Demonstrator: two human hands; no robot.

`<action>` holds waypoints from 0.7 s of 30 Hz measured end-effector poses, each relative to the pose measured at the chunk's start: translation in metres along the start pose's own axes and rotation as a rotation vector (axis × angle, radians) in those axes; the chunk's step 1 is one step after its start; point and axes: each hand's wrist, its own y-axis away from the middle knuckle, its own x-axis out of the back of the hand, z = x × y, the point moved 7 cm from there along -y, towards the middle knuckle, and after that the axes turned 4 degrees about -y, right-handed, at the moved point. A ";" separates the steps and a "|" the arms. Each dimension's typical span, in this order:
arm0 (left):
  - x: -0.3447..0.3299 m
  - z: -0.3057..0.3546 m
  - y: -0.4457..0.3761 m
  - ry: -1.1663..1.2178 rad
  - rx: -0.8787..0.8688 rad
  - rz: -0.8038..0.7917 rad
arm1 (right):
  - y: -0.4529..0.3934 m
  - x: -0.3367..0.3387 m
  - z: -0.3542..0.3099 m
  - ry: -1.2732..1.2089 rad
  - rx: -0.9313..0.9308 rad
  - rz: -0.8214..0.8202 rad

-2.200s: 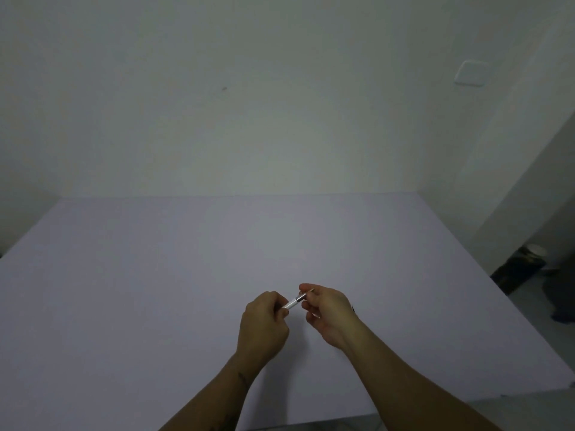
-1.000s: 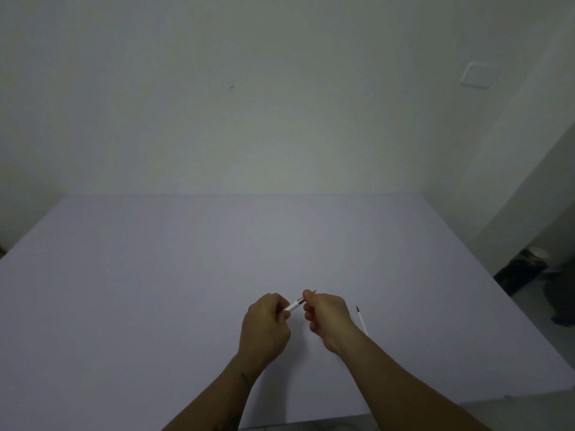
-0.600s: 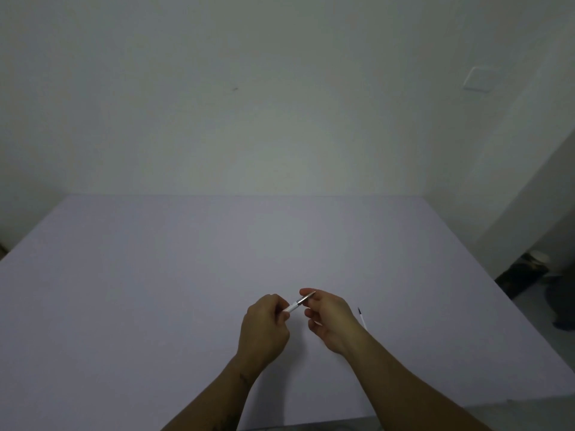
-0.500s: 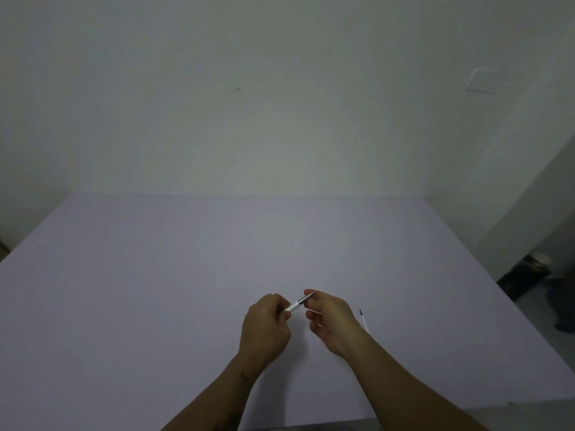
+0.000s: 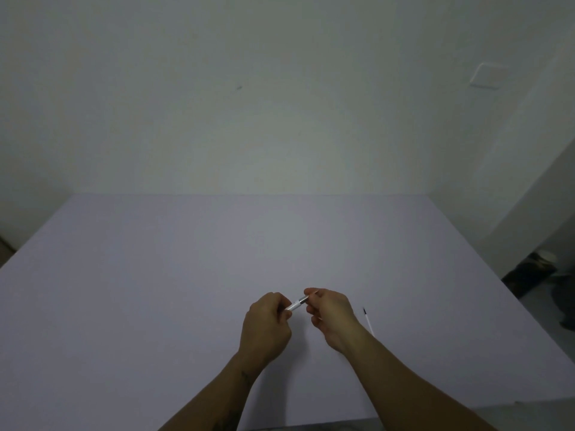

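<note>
A slim white pen (image 5: pixel 296 304) with a silver tip section is held between both hands above the pale lilac table (image 5: pixel 155 290). My left hand (image 5: pixel 266 326) grips the white barel end in curled fingers. My right hand (image 5: pixel 331 315) pinches the silver tip end with thumb and fingers. Most of the pen is hidden inside the two hands. A thin white refill (image 5: pixel 367 320) with a dark point lies on the table just right of my right wrist, touching neither hand.
The table runs back to a plain white wall (image 5: pixel 280 119) and ends at a right edge (image 5: pixel 510 290). Beyond that edge, on the floor, stand dark objects (image 5: pixel 532 272). A white wall plate (image 5: pixel 487 74) sits high on the right.
The hands stay together on the pen with small shifts of the right fingers at the tip. The thin refill, unseen 2.2 s ago, lies on the table to the right.
</note>
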 end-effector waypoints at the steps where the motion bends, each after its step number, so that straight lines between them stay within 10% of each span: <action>1: 0.000 0.000 0.000 0.000 0.003 -0.002 | 0.001 0.000 -0.001 0.007 0.006 -0.018; 21: -0.003 0.000 -0.004 0.033 0.018 0.007 | 0.001 -0.007 0.001 -0.107 -0.047 -0.071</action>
